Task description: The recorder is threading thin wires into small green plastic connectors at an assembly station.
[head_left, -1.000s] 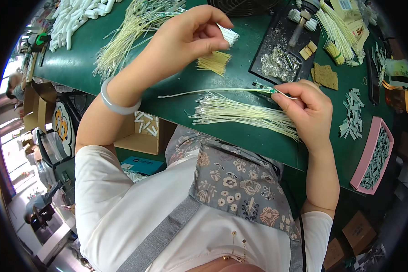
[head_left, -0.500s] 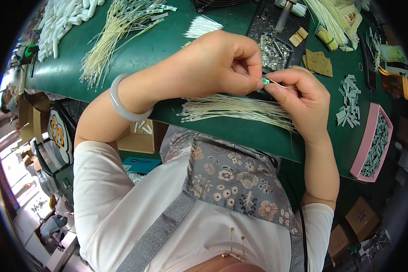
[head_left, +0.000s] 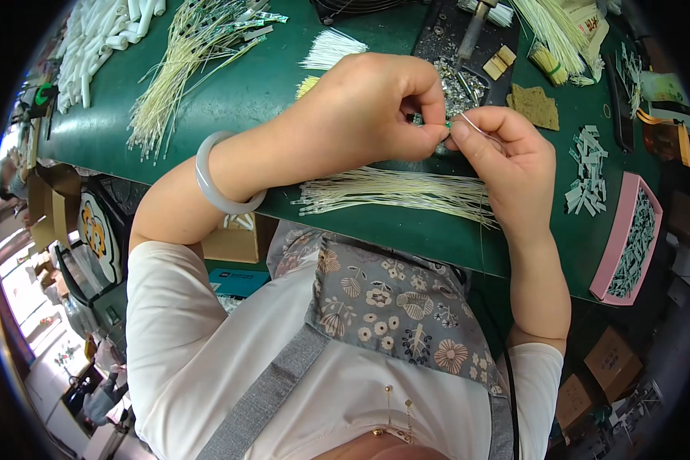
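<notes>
Both hands meet above the green table, fingertips nearly touching. My left hand is closed in a pinch on a small green circuit board, of which only a sliver shows between the fingers. Thumb and forefinger of my right hand pinch a thin pale wire beside that board; part of the wire curves back into the palm. Whether wire and board touch is hidden by the fingertips. Just below the hands lies a bundle of thin pale wires.
Beyond the hands, a metal rod stands over a black tray of silvery scraps. A brown sponge lies to its right. Farther right are small loose boards and a pink bin. White tubes and wired boards lie left.
The green board shows less between the fingertips now. The right fingers have closed in on it, and the wire end has swung up. The view has shifted slightly.
</notes>
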Demonstrator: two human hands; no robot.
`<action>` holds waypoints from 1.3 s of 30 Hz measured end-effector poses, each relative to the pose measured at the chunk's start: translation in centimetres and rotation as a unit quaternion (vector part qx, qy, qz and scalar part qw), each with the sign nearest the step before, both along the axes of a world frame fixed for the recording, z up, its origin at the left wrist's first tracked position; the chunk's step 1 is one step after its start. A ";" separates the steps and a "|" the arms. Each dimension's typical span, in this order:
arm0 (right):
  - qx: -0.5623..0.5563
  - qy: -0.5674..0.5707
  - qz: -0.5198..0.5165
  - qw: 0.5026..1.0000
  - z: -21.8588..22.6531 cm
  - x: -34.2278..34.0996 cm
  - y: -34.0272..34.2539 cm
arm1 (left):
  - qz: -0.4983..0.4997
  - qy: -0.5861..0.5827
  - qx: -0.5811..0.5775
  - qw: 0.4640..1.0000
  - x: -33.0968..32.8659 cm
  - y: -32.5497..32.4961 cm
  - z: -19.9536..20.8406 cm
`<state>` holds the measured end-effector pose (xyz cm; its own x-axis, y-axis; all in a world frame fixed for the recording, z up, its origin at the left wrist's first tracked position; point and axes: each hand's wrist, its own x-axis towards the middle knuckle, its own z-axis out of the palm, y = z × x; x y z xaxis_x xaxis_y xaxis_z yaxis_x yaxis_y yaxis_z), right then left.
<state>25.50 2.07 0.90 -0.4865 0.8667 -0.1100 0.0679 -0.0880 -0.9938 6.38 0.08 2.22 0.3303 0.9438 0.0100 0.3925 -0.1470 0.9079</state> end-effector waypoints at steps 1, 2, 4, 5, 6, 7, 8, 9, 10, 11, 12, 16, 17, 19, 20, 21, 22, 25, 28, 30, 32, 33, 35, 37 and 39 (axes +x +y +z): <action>-0.009 0.015 -0.007 1.000 0.0 0.0 0.1 | 0.000 0.000 0.000 1.000 0.0 0.1 0.0; -0.018 0.029 -0.014 0.999 0.0 0.0 0.1 | 0.012 -0.018 -0.022 1.000 0.0 0.1 0.0; 0.001 0.028 -0.017 0.999 -0.1 -0.3 0.0 | 0.023 -0.036 -0.044 0.998 -0.1 0.1 0.0; 0.021 0.026 -0.020 0.999 -0.1 -0.4 -0.1 | 0.032 -0.037 -0.032 0.998 -0.1 0.1 0.0; 0.021 0.025 -0.020 0.999 0.1 -0.4 -0.1 | 0.041 -0.038 -0.019 0.998 0.0 0.1 0.0; -0.003 0.059 -0.031 0.998 0.4 -0.4 -0.3 | 0.042 -0.038 -0.019 0.998 0.0 0.1 -0.2; -0.027 0.092 -0.042 0.994 0.6 -0.4 -0.3 | 0.051 -0.045 -0.014 0.998 0.0 0.1 -0.5; -0.027 0.093 -0.042 0.994 0.4 -0.3 -0.2 | 0.060 -0.051 -0.009 0.997 -0.1 0.2 -0.6; 0.025 0.077 -0.035 0.996 0.0 -0.1 0.0 | 0.060 -0.051 -0.009 0.997 -0.1 0.2 -0.7; 0.077 0.061 -0.029 0.995 -0.4 0.1 0.1 | 0.069 -0.069 -0.024 0.995 -0.1 0.2 -0.8; 0.077 0.060 -0.029 0.995 -0.6 0.0 0.1 | 0.078 -0.087 -0.038 0.992 -0.1 0.3 -0.8; 0.159 0.065 -0.053 0.984 -0.9 -0.5 -0.2 | 0.090 -0.093 -0.044 0.991 -0.1 0.4 -0.8; 0.168 0.052 -0.054 0.983 -0.8 -0.5 -0.3 | 0.091 -0.089 -0.036 0.991 -0.1 0.4 -0.9; 0.183 0.048 -0.058 0.980 -0.9 -0.6 -0.3 | 0.092 -0.086 -0.027 0.992 -0.1 0.5 -0.9; 0.198 0.044 -0.062 0.977 -1.0 -0.6 -0.3 | 0.092 -0.079 -0.026 0.992 -0.1 0.6 -0.9; 0.198 0.044 -0.061 0.977 -1.0 -0.6 -0.2 | 0.093 -0.071 -0.024 0.993 -0.1 0.6 -0.9; 0.212 0.035 -0.060 0.975 -1.0 -0.5 -0.1 | 0.094 -0.072 -0.024 0.993 0.0 0.7 -0.9; 0.229 0.033 -0.060 0.971 -1.2 -0.8 -0.1 | 0.099 -0.070 -0.017 0.993 -0.2 0.6 -0.9; 0.226 0.044 -0.064 0.971 -1.0 -0.8 0.1 | 0.094 -0.060 -0.001 0.994 -0.2 0.9 -0.7; 0.216 0.055 -0.061 0.973 -1.0 -0.8 0.2 | 0.090 -0.060 -0.001 0.994 -0.2 1.1 -0.7; 0.211 0.061 -0.061 0.974 -0.9 -0.8 0.3 | 0.093 -0.055 0.001 0.994 -0.2 1.2 -0.6; 0.210 0.062 -0.060 0.974 -0.9 -0.8 0.3 | 0.095 -0.049 0.002 0.994 -0.1 1.3 -0.5; 0.221 0.049 -0.060 0.972 -0.8 -0.8 0.4 | 0.096 -0.048 0.007 0.994 -0.1 1.4 -0.5; 0.221 0.052 -0.060 0.972 -0.9 -0.9 0.4 | 0.096 -0.048 0.012 0.994 -0.1 1.6 -0.9; 0.220 0.058 -0.061 0.972 -1.0 -0.9 0.5 | 0.132 -0.083 0.064 0.986 0.1 1.9 -1.4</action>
<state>24.55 2.59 -0.07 -0.3636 0.8696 0.3341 -0.0304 0.3474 -0.9372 6.44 1.96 0.82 0.0575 0.9840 0.1684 0.2808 -0.1778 0.9432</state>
